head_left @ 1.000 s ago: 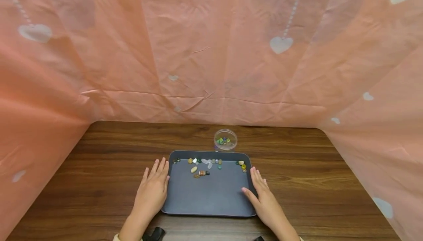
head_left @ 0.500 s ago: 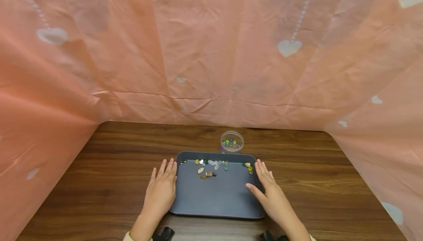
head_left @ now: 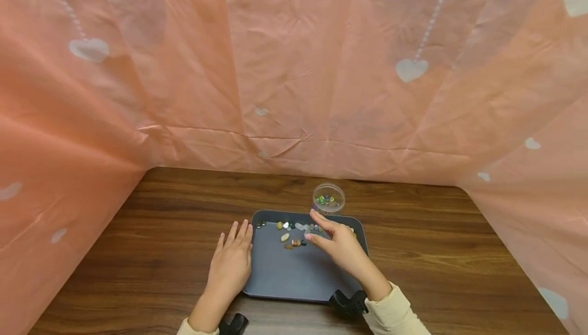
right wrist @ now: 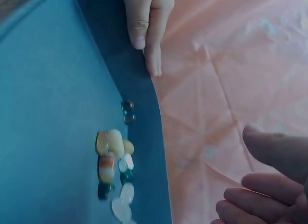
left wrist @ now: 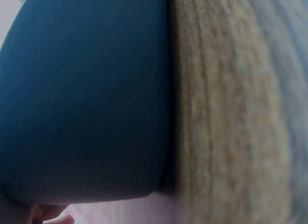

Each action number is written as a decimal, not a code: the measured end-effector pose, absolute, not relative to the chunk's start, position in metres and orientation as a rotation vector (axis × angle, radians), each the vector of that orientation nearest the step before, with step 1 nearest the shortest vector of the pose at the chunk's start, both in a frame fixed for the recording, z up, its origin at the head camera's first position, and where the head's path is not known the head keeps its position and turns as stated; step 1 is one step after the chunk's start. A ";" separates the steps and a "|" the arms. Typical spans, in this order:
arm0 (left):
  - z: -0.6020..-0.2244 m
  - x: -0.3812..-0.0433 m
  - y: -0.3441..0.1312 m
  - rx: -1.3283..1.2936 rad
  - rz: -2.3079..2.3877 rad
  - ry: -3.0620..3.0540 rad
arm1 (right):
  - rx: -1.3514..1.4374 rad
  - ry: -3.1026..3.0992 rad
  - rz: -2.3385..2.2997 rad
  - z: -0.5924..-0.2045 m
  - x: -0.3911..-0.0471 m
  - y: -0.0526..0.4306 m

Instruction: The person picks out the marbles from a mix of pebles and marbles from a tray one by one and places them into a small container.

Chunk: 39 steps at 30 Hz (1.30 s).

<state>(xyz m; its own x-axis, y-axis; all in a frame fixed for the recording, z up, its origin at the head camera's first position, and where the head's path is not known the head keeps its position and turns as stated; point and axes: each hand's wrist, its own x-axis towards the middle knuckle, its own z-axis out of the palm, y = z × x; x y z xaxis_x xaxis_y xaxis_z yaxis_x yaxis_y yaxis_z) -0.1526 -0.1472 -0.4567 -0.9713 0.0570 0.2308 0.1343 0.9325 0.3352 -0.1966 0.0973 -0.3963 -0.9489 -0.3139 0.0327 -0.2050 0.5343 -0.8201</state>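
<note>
A dark grey tray lies on the table with several small polished stones along its far side. My left hand rests along the tray's left edge, fingers straight. Over the right part of the tray is my right hand, thumb and fingers spread apart and holding nothing. In the right wrist view, a banded brown and white stone, a pale yellow stone and white stones lie near the tray wall. My right hand partly hides the stones at the right. Mostly the tray's side fills the left wrist view.
Behind the tray stands a clear round container with several green and blue glass marbles. The brown wooden table extends to both sides. A peach curtain with white hearts hangs at the back and sides.
My right hand has left the tray's right edge and moved left, over the tray near the stones. The left hand stays at the left edge. The head view has shifted slightly.
</note>
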 end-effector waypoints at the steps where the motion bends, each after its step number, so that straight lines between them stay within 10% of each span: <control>1: -0.457 -0.153 -0.147 -0.145 -0.525 -2.871 | -0.437 2.642 -1.414 -0.397 -0.200 0.093; 39: -0.457 -0.154 -0.148 -0.119 -0.517 -2.887 | -0.566 2.983 -1.244 -0.453 -0.252 -0.019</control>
<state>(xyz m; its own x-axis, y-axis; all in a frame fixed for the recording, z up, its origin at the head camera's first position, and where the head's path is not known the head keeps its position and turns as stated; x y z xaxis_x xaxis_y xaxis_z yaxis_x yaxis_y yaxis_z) -0.1542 -0.1484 -0.4574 -0.9755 0.0426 0.2158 0.1148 0.9354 0.3345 -0.2516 -0.0187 -0.4534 -0.9309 -0.2592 0.2572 -0.3651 0.6546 -0.6619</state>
